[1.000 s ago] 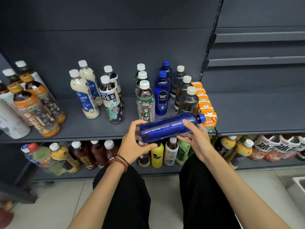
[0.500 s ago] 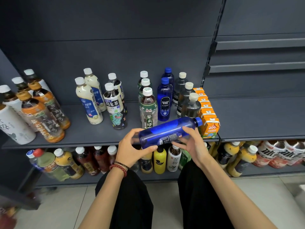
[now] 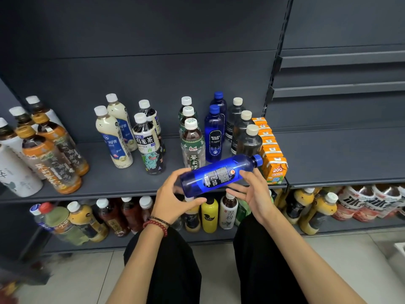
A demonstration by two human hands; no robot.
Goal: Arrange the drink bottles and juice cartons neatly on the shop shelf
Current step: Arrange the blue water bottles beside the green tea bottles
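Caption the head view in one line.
Left hand grips the base of a tilted blue bottle, right hand steadying it, before a shelf of drinks and juice cartons.

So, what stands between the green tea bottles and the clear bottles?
Two upright blue bottles, one behind the other; the head view shows it.

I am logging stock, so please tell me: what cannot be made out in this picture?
Head view:
Print on the held blue bottle: too small to read.
The lower-shelf bottle behind the left hand: mostly hidden by it.
The white bottle at the left edge: cut off by the frame.
The things in the bottom-left corner: blurred.
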